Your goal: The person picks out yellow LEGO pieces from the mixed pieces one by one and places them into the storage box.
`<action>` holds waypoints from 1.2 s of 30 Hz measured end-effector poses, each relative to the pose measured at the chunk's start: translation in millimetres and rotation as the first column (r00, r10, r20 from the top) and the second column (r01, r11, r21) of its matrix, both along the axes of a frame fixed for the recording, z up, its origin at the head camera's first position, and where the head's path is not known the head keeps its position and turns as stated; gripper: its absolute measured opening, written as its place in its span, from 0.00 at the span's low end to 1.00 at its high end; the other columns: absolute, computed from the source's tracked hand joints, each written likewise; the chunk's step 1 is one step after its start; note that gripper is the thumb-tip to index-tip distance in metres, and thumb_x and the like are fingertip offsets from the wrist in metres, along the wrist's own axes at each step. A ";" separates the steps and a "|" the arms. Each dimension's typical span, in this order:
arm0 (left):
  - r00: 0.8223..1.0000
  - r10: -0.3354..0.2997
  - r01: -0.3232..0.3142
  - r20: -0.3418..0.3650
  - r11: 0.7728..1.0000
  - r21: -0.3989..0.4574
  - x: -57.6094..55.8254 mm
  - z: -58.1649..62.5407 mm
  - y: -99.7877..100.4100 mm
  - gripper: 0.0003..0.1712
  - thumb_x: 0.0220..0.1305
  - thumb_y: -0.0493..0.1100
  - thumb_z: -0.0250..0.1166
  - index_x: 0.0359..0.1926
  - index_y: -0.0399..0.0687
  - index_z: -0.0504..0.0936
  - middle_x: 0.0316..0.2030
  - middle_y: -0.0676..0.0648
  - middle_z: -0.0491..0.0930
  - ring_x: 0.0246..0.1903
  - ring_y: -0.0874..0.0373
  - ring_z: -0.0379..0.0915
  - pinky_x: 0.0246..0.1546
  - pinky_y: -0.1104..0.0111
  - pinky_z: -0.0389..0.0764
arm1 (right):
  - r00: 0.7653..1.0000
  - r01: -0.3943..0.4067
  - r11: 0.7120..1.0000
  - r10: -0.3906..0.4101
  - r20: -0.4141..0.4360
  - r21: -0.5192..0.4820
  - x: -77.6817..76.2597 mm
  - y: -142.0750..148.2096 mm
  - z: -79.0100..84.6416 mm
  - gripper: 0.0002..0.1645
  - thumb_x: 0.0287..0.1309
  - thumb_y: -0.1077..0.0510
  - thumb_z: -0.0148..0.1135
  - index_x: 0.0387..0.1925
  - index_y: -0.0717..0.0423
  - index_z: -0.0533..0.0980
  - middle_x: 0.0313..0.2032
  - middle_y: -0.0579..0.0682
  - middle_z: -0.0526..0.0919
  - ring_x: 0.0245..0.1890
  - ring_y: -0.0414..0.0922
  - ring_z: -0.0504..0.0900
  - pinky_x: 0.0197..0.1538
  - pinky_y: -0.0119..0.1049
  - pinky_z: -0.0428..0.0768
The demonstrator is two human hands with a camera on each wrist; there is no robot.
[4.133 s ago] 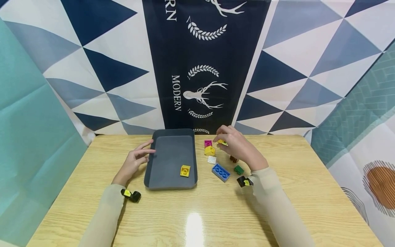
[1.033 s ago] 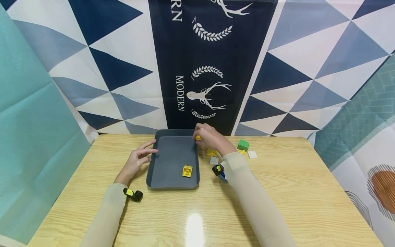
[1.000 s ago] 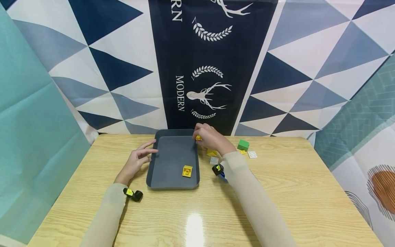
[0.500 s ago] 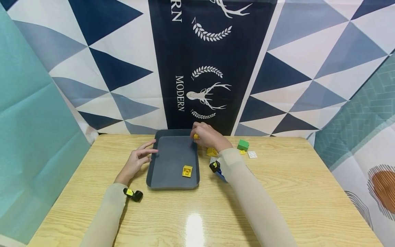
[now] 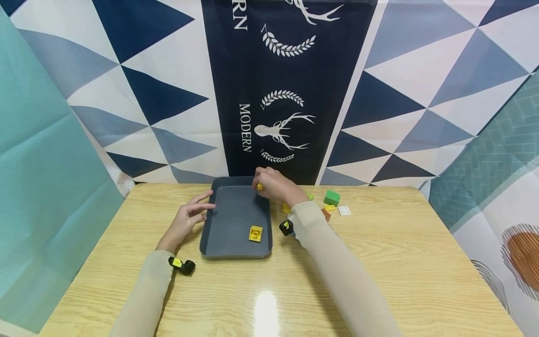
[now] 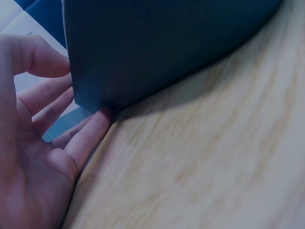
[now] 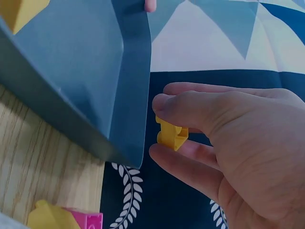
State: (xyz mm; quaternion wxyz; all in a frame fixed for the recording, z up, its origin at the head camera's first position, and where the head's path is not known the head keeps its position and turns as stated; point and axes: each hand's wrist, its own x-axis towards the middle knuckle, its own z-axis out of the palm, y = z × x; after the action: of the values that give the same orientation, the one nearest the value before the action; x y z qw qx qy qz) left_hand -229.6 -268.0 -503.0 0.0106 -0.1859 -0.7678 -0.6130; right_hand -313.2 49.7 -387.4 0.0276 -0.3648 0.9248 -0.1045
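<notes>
At 9 o'clock the left hand (image 6: 38,162) touches the dark tray (image 6: 147,47) at 12; wooden table (image 6: 205,152) spreads at 4, patterned cloth (image 6: 40,14) at 10.

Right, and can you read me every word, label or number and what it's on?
"MODERN": dark backdrop panel, printed sideways.
"RN": same panel, cut off at top.
Left wrist patch, right wrist patch: any marks too small to read.
Tray, held yellow brick: nothing readable.
</notes>
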 end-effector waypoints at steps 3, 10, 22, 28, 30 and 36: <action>1.000 -0.001 0.001 -0.003 1.000 0.000 0.3 -0.2 0.7 0.23 0.73 0.23 0.57 0.65 0.21 0.83 0.87 0.28 0.60 0.88 0.27 0.51 0.69 0.87 0.71 | 1.000 -0.006 1.000 0.006 -0.002 0.004 1.5 -4.5 0.7 0.11 0.73 0.63 0.74 0.53 0.56 0.93 0.58 0.53 0.87 0.59 0.54 0.83 0.69 0.47 0.85; 1.000 0.009 -0.009 0.001 1.000 -0.010 0.5 -0.4 0.4 0.23 0.73 0.23 0.57 0.66 0.21 0.83 0.87 0.29 0.60 0.87 0.26 0.53 0.67 0.86 0.73 | 0.999 -0.044 0.999 0.044 -0.030 0.017 4.0 -14.9 2.1 0.12 0.72 0.63 0.74 0.53 0.56 0.93 0.57 0.54 0.87 0.59 0.54 0.84 0.68 0.47 0.86; 1.000 -0.001 0.001 -0.008 1.000 -0.010 -1.0 1.3 1.8 0.23 0.74 0.23 0.57 0.66 0.21 0.83 0.87 0.29 0.60 0.88 0.27 0.51 0.68 0.87 0.72 | 0.997 -0.074 0.997 0.074 0.006 0.024 -16.8 -23.0 -19.8 0.10 0.73 0.58 0.76 0.52 0.51 0.93 0.56 0.51 0.86 0.56 0.51 0.84 0.65 0.48 0.86; 1.000 -0.003 0.003 -0.005 1.000 -0.001 -0.2 1.1 1.5 0.23 0.74 0.23 0.56 0.66 0.20 0.83 0.87 0.28 0.60 0.88 0.27 0.51 0.68 0.86 0.73 | 0.993 -0.058 0.998 0.054 0.107 0.037 7.9 -25.5 3.2 0.13 0.73 0.62 0.74 0.56 0.57 0.92 0.57 0.54 0.86 0.57 0.53 0.85 0.67 0.47 0.87; 1.000 -0.001 0.001 -0.004 1.000 0.000 0.0 0.8 1.3 0.23 0.74 0.23 0.56 0.66 0.20 0.83 0.87 0.27 0.59 0.88 0.27 0.52 0.66 0.86 0.75 | 0.992 -0.056 0.997 0.050 0.118 0.045 11.6 -25.7 4.7 0.13 0.73 0.62 0.74 0.56 0.57 0.92 0.56 0.54 0.86 0.55 0.52 0.85 0.66 0.46 0.87; 1.000 0.006 -0.006 0.000 1.000 -0.003 0.2 -0.4 1.0 0.23 0.74 0.23 0.56 0.66 0.20 0.83 0.87 0.27 0.59 0.87 0.26 0.53 0.65 0.86 0.75 | 0.989 -0.072 0.996 0.064 0.135 0.054 11.2 -26.9 -0.4 0.11 0.73 0.62 0.74 0.53 0.58 0.92 0.52 0.55 0.86 0.52 0.52 0.84 0.64 0.46 0.87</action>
State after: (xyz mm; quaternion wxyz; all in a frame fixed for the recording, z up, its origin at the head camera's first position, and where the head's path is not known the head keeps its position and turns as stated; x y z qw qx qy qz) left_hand -229.4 -267.0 -503.4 0.0122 -0.1834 -0.7693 -0.6119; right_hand -302.0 22.7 -387.8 0.1035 -0.3872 0.9107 -0.1002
